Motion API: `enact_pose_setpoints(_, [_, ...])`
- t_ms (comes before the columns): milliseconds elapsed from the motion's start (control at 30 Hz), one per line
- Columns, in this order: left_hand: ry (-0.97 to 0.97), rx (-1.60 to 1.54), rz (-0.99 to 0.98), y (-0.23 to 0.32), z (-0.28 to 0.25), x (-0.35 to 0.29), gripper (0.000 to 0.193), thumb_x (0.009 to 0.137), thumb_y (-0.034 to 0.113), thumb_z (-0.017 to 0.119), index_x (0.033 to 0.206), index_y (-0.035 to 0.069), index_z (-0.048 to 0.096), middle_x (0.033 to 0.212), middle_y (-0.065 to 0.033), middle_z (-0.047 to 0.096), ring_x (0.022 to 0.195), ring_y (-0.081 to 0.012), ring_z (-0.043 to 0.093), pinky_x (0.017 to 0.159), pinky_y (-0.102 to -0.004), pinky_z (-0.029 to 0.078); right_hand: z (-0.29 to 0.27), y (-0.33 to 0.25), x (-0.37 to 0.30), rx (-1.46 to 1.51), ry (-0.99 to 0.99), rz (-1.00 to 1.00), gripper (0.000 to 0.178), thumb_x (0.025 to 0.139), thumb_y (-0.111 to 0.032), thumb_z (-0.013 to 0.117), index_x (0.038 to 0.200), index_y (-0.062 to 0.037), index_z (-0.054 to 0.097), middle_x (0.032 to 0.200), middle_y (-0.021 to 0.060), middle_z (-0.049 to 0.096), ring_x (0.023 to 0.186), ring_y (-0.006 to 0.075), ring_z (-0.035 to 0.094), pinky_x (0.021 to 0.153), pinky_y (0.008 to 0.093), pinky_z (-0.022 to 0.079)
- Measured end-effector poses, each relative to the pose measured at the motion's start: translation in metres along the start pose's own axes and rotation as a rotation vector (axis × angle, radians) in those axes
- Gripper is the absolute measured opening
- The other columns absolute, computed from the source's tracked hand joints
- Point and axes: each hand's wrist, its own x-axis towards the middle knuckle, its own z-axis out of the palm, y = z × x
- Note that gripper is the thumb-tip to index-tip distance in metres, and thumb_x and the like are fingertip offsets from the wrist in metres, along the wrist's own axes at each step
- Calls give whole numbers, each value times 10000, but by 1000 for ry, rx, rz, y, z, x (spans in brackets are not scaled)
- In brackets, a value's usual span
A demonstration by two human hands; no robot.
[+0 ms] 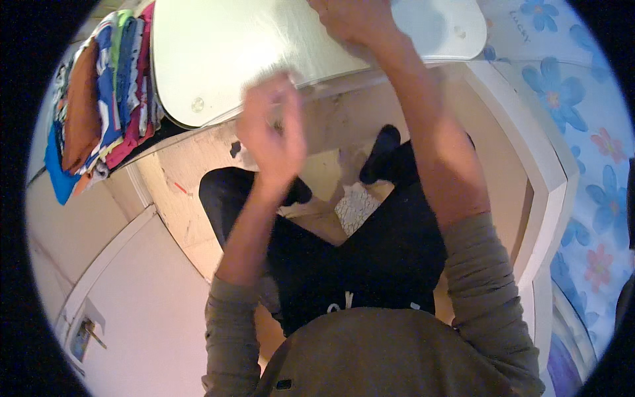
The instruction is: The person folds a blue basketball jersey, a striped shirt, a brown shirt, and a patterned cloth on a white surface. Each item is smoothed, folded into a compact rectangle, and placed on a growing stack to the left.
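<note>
White and rounded at its corners, the worktop (264,53) lies ahead of you, its long axis running left to right. Your right hand (354,23) rests on its far middle, fingers curled; whether it grips anything you cannot tell. Your left hand (271,129) is nearer you, at the front edge, blurred, fingers loosely bunched, seemingly empty. Folded clothes (99,99) sit stacked just beside the left end.
</note>
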Motion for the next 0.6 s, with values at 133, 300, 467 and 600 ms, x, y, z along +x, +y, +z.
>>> enact_pose_setpoints(133, [-723,163,-391,-9,1,-134,303,880,213,728,1125,44,679,1045,-173,679,971,-336,662,869,-453,515,-14,0,10,-1,-1,-70,543,1017,-290,546,1505,-78,440,1604,184,346,1480,454,285,1199,636,195])
enact_pose_setpoints(300, [-1365,485,-701,22,9,-237,663,893,478,697,1454,164,534,1314,-238,619,1164,-447,602,983,-521,497,-7,2,13,11,76,-74,571,952,-287,640,1467,-95,487,1567,178,393,1468,448,305,1179,647,237])
enact_pose_setpoints(467, [-1411,354,-939,36,15,-247,507,888,357,749,1362,208,645,1209,-237,693,1138,-433,646,961,-503,527,-9,0,17,29,65,-74,537,944,-284,648,1431,-88,536,1561,170,404,1468,439,309,1178,645,242])
enact_pose_setpoints(600, [-731,361,-1017,31,-18,-206,444,867,215,761,1284,83,680,1043,-229,727,951,-338,707,864,-438,544,-11,-1,19,44,6,-37,546,946,-286,652,1443,-92,534,1577,159,394,1473,431,306,1184,635,238])
